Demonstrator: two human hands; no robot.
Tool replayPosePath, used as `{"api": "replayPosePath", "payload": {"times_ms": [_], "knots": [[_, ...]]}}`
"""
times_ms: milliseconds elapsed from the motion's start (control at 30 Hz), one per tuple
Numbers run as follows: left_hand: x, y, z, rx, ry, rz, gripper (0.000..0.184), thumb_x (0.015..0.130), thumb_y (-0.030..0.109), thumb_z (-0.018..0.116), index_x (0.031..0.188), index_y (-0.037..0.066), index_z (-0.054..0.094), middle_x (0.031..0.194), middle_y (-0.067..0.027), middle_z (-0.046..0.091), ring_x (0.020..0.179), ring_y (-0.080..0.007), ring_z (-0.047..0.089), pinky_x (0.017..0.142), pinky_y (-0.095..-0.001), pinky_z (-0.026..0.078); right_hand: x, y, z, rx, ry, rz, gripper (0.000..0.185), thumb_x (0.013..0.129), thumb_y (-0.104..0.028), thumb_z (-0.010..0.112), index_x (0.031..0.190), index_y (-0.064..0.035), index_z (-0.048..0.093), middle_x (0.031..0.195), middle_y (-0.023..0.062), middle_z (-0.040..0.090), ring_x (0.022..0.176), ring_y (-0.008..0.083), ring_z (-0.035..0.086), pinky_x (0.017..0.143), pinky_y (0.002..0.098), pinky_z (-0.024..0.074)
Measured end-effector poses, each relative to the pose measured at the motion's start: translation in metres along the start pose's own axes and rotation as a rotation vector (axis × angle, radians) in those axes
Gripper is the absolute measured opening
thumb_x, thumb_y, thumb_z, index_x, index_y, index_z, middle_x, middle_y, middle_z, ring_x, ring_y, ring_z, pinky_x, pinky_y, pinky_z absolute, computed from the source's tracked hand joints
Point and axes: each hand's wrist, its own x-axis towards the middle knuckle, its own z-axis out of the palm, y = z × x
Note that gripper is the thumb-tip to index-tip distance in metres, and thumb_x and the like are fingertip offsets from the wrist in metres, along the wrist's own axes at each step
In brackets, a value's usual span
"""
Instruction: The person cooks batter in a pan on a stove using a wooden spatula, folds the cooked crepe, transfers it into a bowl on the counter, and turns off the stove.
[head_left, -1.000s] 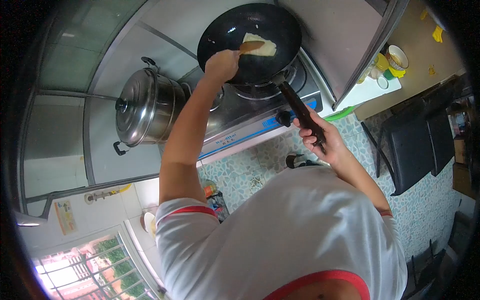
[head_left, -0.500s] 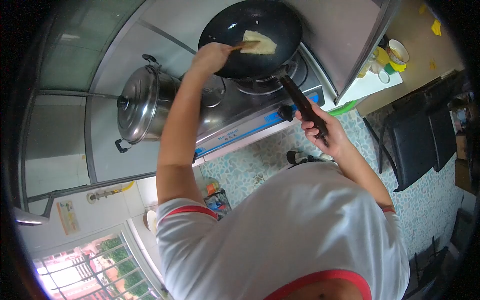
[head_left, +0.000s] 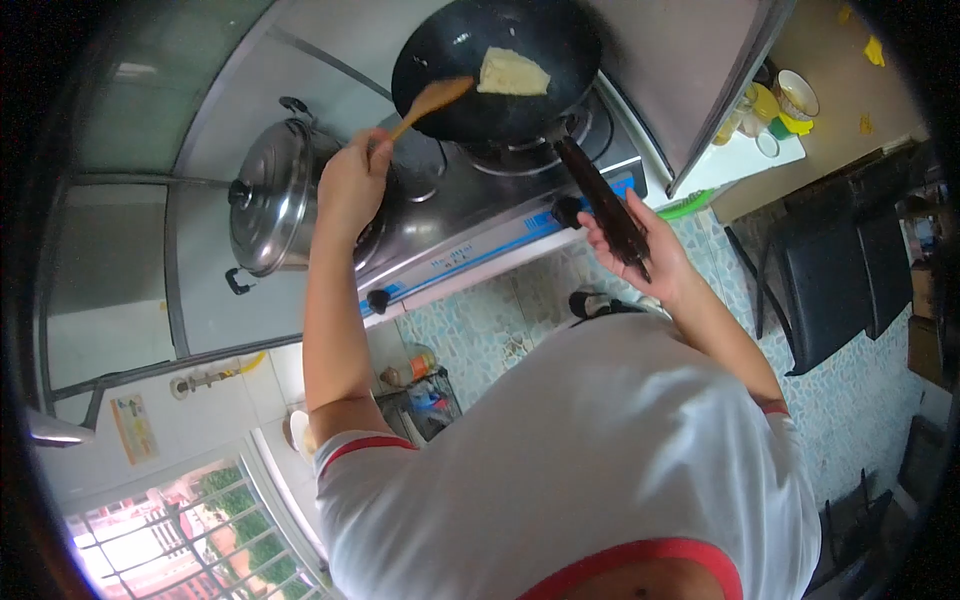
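Note:
My left hand (head_left: pixel 352 190) is closed round the handle of a wooden spatula (head_left: pixel 440 96), whose blade is over the left side of the black wok (head_left: pixel 480 120), apart from the food. A flat, pale yellow piece of food (head_left: pixel 513 73) lies in the wok. With its palm turned up, my right hand (head_left: pixel 640 250) holds the dark wok handle (head_left: pixel 600 205), fingers below it. The wok sits on the right burner of a gas stove (head_left: pixel 480 215).
A lidded steel pot (head_left: pixel 272 198) stands left of the wok. On a white surface (head_left: pixel 735 170) at the right are jars and a bowl (head_left: pixel 797 93). A stove knob (head_left: pixel 567 211) is close to my right hand. A black chair (head_left: pixel 820 285) stands at the right.
My left hand has drawn the spatula back to the left, off the food and toward the wok's rim. My right hand stays at the wok handle, its fingers a little looser.

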Motion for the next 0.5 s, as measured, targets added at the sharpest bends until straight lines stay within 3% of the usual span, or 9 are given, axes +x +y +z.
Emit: {"api": "replayPosePath", "payload": {"times_ms": [33, 133, 167, 267, 333, 367, 467, 500], "knots": [[-0.009, -0.003, 0.007, -0.111, 0.068, -0.007, 0.03, 0.087, 0.023, 0.048, 0.108, 0.003, 0.053, 0.076, -0.016, 0.059, 0.071, -0.0275, 0.058, 0.066, -0.0341, 0.044, 0.003, -0.002, -0.004, -0.032, 0.017, 0.054, 0.033, 0.091, -0.029, 0.044, 0.121, -0.0164, 0.044, 0.099, 0.0125, 0.058, 0.078, 0.0162, 0.057, 0.058, 0.0233, 0.0473], [-0.041, 0.007, 0.026, -0.322, 0.289, -0.035, 0.026, 0.087, 0.016, 0.05, 0.108, 0.002, 0.053, 0.066, -0.0088, 0.051, 0.061, -0.0155, 0.05, 0.059, -0.0263, 0.041, 0.036, 0.005, -0.063, -0.43, 0.168, -0.122, 0.033, 0.09, -0.033, 0.044, 0.114, -0.0102, 0.051, 0.094, 0.0154, 0.061, 0.084, 0.0223, 0.059, 0.066, 0.0316, 0.049], [-0.052, 0.014, 0.028, -0.365, 0.312, -0.111, 0.023, 0.087, 0.012, 0.051, 0.107, 0.002, 0.053, 0.063, -0.0029, 0.043, 0.058, -0.0091, 0.039, 0.055, -0.0213, 0.035, 0.053, 0.01, -0.088, -0.8, 0.219, -0.308, 0.034, 0.089, -0.034, 0.045, 0.11, -0.0082, 0.052, 0.093, 0.0165, 0.061, 0.083, 0.025, 0.059, 0.068, 0.0334, 0.0485], [-0.086, 0.016, 0.054, -0.471, 0.515, -0.086, 0.023, 0.088, 0.012, 0.05, 0.108, 0.002, 0.053, 0.063, -0.001, 0.042, 0.057, -0.0082, 0.037, 0.053, -0.0208, 0.033, 0.079, 0.02, -0.124, -1.65, 0.275, -0.715, 0.038, 0.085, -0.036, 0.05, 0.102, -0.0029, 0.054, 0.089, 0.0199, 0.06, 0.081, 0.0324, 0.059, 0.07, 0.0381, 0.047], [-0.113, 0.035, 0.057, -0.496, 0.538, -0.147, 0.024, 0.088, 0.011, 0.049, 0.11, 0.001, 0.051, 0.064, 0.0009, 0.042, 0.057, -0.0062, 0.035, 0.051, -0.0192, 0.03, 0.08, 0.02, -0.106, -1.869, 0.258, -0.797, 0.041, 0.082, -0.038, 0.053, 0.099, -0.0004, 0.054, 0.088, 0.022, 0.059, 0.08, 0.0367, 0.058, 0.071, 0.0401, 0.046], [-0.123, 0.039, 0.063, -0.55, 0.56, -0.16, 0.024, 0.089, 0.011, 0.048, 0.11, 0.0, 0.05, 0.064, 0.0012, 0.042, 0.057, -0.0057, 0.035, 0.051, -0.0189, 0.03, 0.087, 0.019, -0.105, -1.996, 0.337, -0.632, 0.043, 0.079, -0.04, 0.056, 0.094, 0.0003, 0.055, 0.086, 0.0219, 0.059, 0.079, 0.0376, 0.057, 0.069, 0.0395, 0.0464], [-0.157, 0.042, 0.078, -0.67, 0.577, -0.306, 0.026, 0.089, 0.012, 0.047, 0.112, -0.001, 0.049, 0.066, 0.0027, 0.041, 0.057, -0.0041, 0.034, 0.05, -0.018, 0.027, 0.098, 0.017, -0.085, -2.245, 0.324, -0.555, 0.047, 0.078, -0.042, 0.055, 0.091, 0.0024, 0.055, 0.085, 0.0217, 0.058, 0.079, 0.0362, 0.057, 0.067, 0.0393, 0.047], [-0.166, 0.051, 0.079, -0.661, 0.581, -0.341, 0.027, 0.089, 0.012, 0.047, 0.112, -0.001, 0.049, 0.066, 0.0029, 0.041, 0.057, -0.004, 0.033, 0.05, -0.0179, 0.027, 0.112, 0.019, -0.101, -2.338, 0.299, -0.766, 0.048, 0.078, -0.044, 0.054, 0.087, 0.0031, 0.056, 0.084, 0.0211, 0.058, 0.076, 0.0355, 0.058, 0.066, 0.0399, 0.0478]]}}
